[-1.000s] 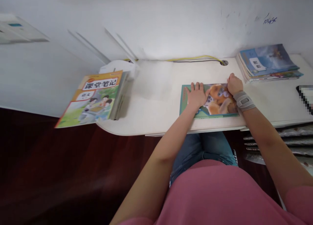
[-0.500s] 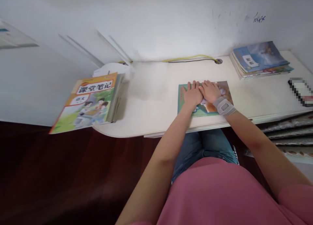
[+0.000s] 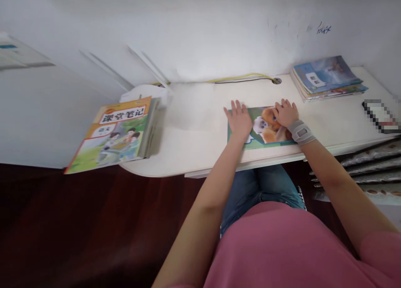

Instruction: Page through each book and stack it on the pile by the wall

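Note:
A thin book with an orange monkey on a green cover (image 3: 266, 131) lies flat on the white desk (image 3: 200, 133) in front of me. My left hand (image 3: 238, 119) rests flat on the book's left edge, fingers spread. Over the book's right part lies my right hand (image 3: 285, 112), palm down with the fingers apart; a grey band wraps its wrist. Neither hand holds anything.
A stack of books topped by an orange-and-green cover (image 3: 117, 131) overhangs the desk's left end. Another stack with a blue cover (image 3: 327, 77) sits at the back right. A yellow and black cable (image 3: 244, 77) runs along the wall. A pixelated item (image 3: 380, 114) lies far right.
Half a second ago both hands lay side by side on the book. They have since slid apart, the left to its left edge, the right to its right part, uncovering the monkey picture.

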Tool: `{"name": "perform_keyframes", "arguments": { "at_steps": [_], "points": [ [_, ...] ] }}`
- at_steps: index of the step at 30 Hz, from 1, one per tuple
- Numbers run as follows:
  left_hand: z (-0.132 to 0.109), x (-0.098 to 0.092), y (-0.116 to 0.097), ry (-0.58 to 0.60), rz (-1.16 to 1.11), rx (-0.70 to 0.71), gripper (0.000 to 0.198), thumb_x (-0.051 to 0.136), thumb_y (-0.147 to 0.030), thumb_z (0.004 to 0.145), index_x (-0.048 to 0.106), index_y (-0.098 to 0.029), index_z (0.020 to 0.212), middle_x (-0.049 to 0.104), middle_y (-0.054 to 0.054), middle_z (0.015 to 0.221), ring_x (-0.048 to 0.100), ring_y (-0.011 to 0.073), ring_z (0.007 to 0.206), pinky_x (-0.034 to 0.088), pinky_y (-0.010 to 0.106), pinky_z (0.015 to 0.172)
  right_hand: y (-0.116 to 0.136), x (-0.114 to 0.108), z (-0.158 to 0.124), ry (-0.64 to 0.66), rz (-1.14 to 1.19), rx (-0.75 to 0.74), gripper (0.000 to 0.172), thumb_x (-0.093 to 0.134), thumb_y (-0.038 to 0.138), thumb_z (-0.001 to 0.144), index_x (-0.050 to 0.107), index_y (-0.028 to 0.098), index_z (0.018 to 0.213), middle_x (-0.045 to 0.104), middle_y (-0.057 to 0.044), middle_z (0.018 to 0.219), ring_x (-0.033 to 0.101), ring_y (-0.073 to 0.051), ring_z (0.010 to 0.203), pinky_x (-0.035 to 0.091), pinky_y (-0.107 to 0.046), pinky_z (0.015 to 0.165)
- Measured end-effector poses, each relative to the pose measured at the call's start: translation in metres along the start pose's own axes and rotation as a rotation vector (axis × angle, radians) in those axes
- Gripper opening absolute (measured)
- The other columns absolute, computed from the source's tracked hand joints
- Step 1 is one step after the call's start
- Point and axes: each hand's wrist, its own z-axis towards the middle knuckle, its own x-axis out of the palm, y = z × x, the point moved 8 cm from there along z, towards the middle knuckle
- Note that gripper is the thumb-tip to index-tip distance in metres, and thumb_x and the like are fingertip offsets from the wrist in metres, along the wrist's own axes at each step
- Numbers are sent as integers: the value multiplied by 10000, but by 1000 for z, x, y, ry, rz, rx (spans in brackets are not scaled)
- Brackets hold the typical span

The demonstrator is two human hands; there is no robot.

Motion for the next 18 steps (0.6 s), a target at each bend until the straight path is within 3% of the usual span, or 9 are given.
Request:
{"name": "perform_keyframes", "arguments": {
  "at_steps": [4, 7, 9, 12, 16, 18],
  "points": [
    [1, 11, -32, 128, -33, 154, 575, 226, -324, 964, 342, -56, 1459, 301, 179, 1550, 219, 298, 1453, 175, 529, 1152, 28, -10, 5, -3, -38, -53, 466, 313, 243, 944, 523, 69, 1322, 364, -229, 1499, 333, -353, 1377, 245, -565, 1073],
    [0, 14, -34, 132, -57, 140, 584, 195, -328, 967, 320, -62, 1471, 308, 172, 1549, 252, 294, 1440, 191, 517, 1147, 59, -3, 5, 61, 36, -179, 453, 286, 183, 938, 548, 94, 1297, 462, -191, 1445, 431, -281, 1322, 331, -448, 1055],
    [0, 15, -29, 136, -69, 157, 581, 192, -343, 968, 319, -96, 1478, 314, 141, 1552, 252, 270, 1443, 182, 490, 1157, 68, 3, 2, 98, 88, -259, 464, 266, 202, 955, 526, 122, 1330, 486, -147, 1439, 423, -252, 1334, 326, -415, 1072],
    [2, 16, -14, 150, -82, 165, 596, 202, -407, 965, 320, -142, 1486, 316, 102, 1556, 250, 257, 1446, 177, 486, 1163, 49, 8, -2, 80, 107, -290, 487, 278, 294, 974, 467, 136, 1393, 440, -127, 1480, 369, -282, 1372, 277, -455, 1105],
    [5, 16, 11, 162, -84, 75, 618, 202, -435, 959, 324, -136, 1486, 293, 110, 1564, 230, 276, 1453, 145, 516, 1169, 1, 9, -2, 55, 54, -160, 517, 279, 332, 974, 445, 106, 1408, 399, -149, 1503, 330, -304, 1393, 288, -460, 1088],
    [6, 16, 22, 165, -84, 10, 646, 203, -453, 953, 316, -104, 1485, 266, 138, 1569, 199, 300, 1460, 131, 541, 1166, -8, 9, -2, 52, 38, -132, 520, 271, 335, 974, 446, 100, 1404, 390, -155, 1507, 317, -304, 1401, 301, -460, 1076]
  ]
}}
